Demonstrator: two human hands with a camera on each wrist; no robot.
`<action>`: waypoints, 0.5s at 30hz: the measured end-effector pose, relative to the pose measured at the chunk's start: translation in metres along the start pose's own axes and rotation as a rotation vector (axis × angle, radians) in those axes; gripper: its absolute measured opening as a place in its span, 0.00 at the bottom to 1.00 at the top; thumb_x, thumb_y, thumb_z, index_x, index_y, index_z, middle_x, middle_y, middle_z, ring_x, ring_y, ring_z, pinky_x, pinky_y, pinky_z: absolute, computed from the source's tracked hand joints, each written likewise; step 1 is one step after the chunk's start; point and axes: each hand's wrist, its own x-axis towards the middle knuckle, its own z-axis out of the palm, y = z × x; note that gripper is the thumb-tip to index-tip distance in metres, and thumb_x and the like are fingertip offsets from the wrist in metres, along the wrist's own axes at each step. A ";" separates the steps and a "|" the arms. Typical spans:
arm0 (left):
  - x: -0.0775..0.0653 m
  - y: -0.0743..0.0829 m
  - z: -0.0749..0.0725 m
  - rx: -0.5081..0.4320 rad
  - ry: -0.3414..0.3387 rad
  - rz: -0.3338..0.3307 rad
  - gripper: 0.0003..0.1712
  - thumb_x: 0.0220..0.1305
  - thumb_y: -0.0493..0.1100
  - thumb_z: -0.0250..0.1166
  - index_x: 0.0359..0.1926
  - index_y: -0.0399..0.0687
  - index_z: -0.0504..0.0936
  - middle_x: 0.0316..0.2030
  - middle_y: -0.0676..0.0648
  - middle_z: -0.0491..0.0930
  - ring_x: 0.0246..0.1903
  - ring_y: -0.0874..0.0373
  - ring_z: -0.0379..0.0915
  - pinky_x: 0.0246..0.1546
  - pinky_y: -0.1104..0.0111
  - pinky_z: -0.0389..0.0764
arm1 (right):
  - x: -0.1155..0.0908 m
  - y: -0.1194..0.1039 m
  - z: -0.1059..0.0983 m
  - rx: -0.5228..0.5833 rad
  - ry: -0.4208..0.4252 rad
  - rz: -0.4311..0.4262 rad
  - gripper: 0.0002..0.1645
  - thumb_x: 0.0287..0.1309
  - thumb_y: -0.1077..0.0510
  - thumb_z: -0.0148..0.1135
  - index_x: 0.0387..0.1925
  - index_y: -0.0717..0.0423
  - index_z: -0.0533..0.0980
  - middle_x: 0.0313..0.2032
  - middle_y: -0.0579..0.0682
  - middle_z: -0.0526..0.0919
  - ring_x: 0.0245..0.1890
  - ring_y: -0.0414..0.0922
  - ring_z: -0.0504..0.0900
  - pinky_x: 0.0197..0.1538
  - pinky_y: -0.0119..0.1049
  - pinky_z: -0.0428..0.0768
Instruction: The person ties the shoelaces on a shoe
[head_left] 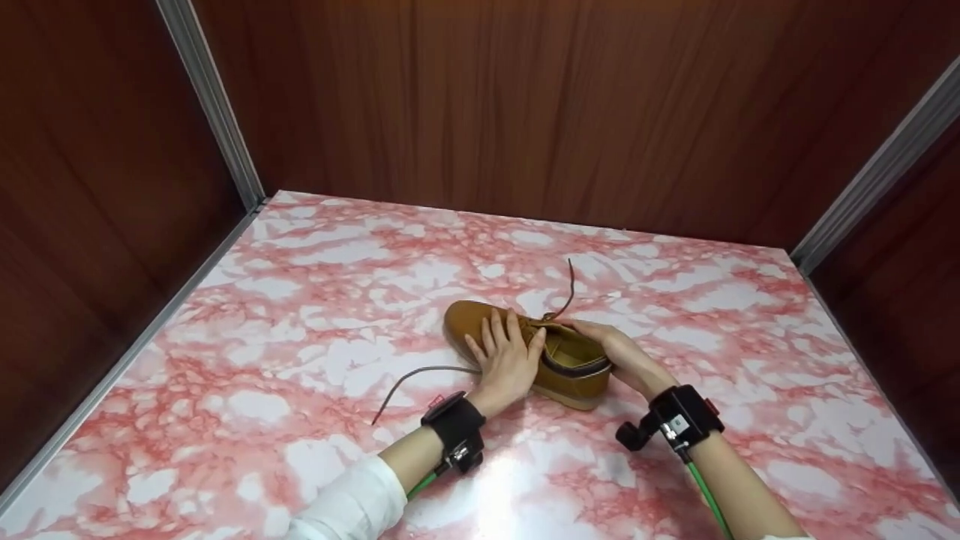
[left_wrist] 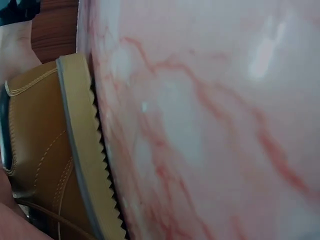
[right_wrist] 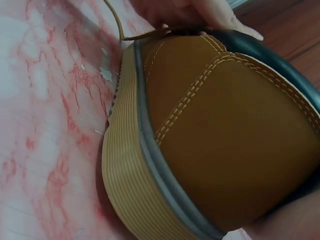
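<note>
A tan leather shoe (head_left: pixel 581 386) with a dark collar and a pale ridged sole stands on the table, its toe toward the far left. Across its laced front lies my left hand (head_left: pixel 508 364), fingers spread and pressing on the upper. My right hand (head_left: pixel 619 349) holds the shoe around the far side of the collar near the heel; its thumb is hidden. One loose lace end (head_left: pixel 571 281) sticks out on the far side, and another lace end (head_left: pixel 405 377) trails left across the table. The right wrist view shows the stitched heel (right_wrist: pixel 235 135) up close.
The table (head_left: pixel 300 450) has a red and white marbled surface. Dark wood panels (head_left: pixel 487 112) stand at the back and both sides, with metal posts (head_left: pixel 214 105) at the corners. Each wrist wears a black camera strap (head_left: pixel 682 420) with a green cable.
</note>
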 end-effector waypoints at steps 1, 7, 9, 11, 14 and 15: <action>0.000 -0.001 0.001 0.003 0.005 -0.002 0.39 0.67 0.62 0.36 0.67 0.37 0.51 0.65 0.32 0.43 0.64 0.39 0.34 0.55 0.42 0.29 | 0.000 0.001 0.001 0.000 -0.004 0.007 0.27 0.66 0.48 0.44 0.61 0.59 0.65 0.58 0.53 0.68 0.58 0.48 0.64 0.59 0.42 0.56; 0.004 -0.004 0.001 -0.015 -0.032 0.024 0.39 0.68 0.61 0.37 0.67 0.37 0.50 0.65 0.32 0.42 0.63 0.38 0.33 0.54 0.42 0.27 | -0.001 0.002 0.005 0.002 0.021 0.007 0.27 0.66 0.49 0.44 0.62 0.59 0.64 0.58 0.55 0.67 0.58 0.49 0.63 0.59 0.43 0.54; 0.006 -0.006 0.000 -0.020 -0.039 0.043 0.39 0.68 0.61 0.37 0.67 0.36 0.50 0.65 0.32 0.42 0.63 0.38 0.33 0.54 0.41 0.27 | -0.002 0.003 0.007 -0.001 0.036 -0.001 0.28 0.66 0.49 0.43 0.62 0.60 0.63 0.59 0.56 0.67 0.59 0.49 0.62 0.59 0.43 0.54; 0.008 -0.007 0.000 -0.020 -0.045 0.067 0.38 0.68 0.61 0.37 0.66 0.36 0.51 0.65 0.32 0.43 0.63 0.38 0.34 0.54 0.41 0.28 | -0.004 0.003 0.009 0.011 0.056 -0.005 0.28 0.67 0.50 0.43 0.62 0.62 0.62 0.59 0.57 0.66 0.59 0.49 0.62 0.59 0.42 0.54; 0.011 -0.009 -0.002 -0.010 -0.066 0.102 0.38 0.68 0.61 0.37 0.66 0.36 0.52 0.65 0.33 0.45 0.63 0.38 0.35 0.54 0.41 0.29 | -0.007 0.005 0.013 0.029 0.091 -0.012 0.27 0.67 0.51 0.42 0.62 0.64 0.62 0.59 0.57 0.66 0.59 0.49 0.62 0.59 0.41 0.56; 0.013 -0.009 -0.003 -0.008 -0.080 0.112 0.38 0.68 0.62 0.37 0.66 0.37 0.52 0.65 0.33 0.45 0.63 0.38 0.35 0.54 0.41 0.29 | -0.008 0.006 0.014 0.037 0.101 -0.014 0.27 0.68 0.52 0.41 0.62 0.64 0.62 0.59 0.58 0.66 0.58 0.49 0.63 0.59 0.40 0.56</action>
